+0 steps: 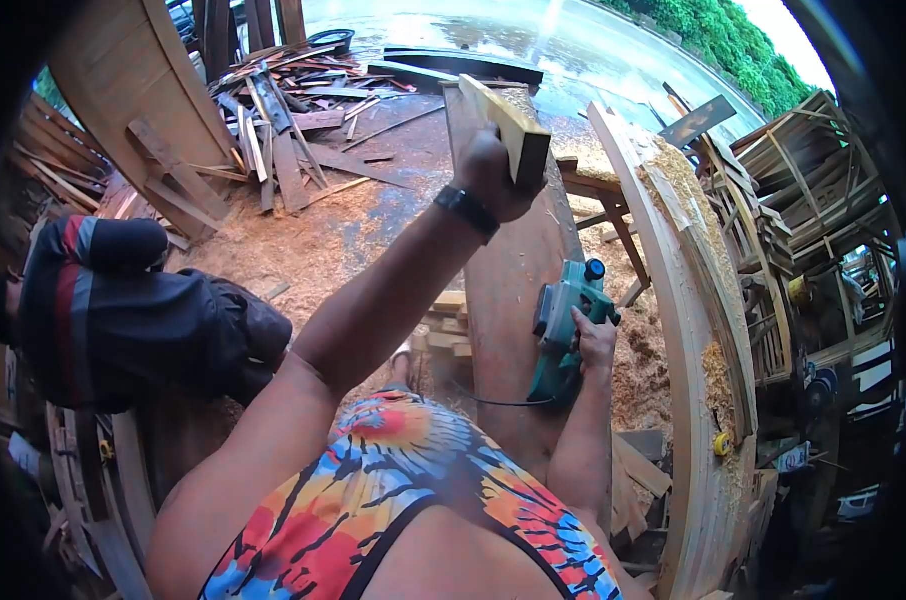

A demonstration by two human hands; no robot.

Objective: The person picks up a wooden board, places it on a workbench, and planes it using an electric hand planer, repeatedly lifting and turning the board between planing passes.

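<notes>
My left hand (493, 178) is closed around a wooden board (511, 122), holding it up over the far part of a long, wide workbench plank (508, 280). The board's near end looks dark, and its upper edge is pale. On the right, my right hand (597, 342) grips a teal electric hand planer (576, 298) with a dark blue front knob. The planer is at the right side of the bench, apart from the raised board. From its rear a thin dark cord (513, 403) runs left across the bench. The planer's underside is hidden.
To the left, a person in dark clothing (143, 310) bends low. Scrap wood (283, 110) is piled at the back left. Long pale beams (673, 330) run along the right, carrying shavings and a yellow tape measure (722, 443). Stacked timber (813, 190) stands far right; sawdust (313, 235) covers the ground.
</notes>
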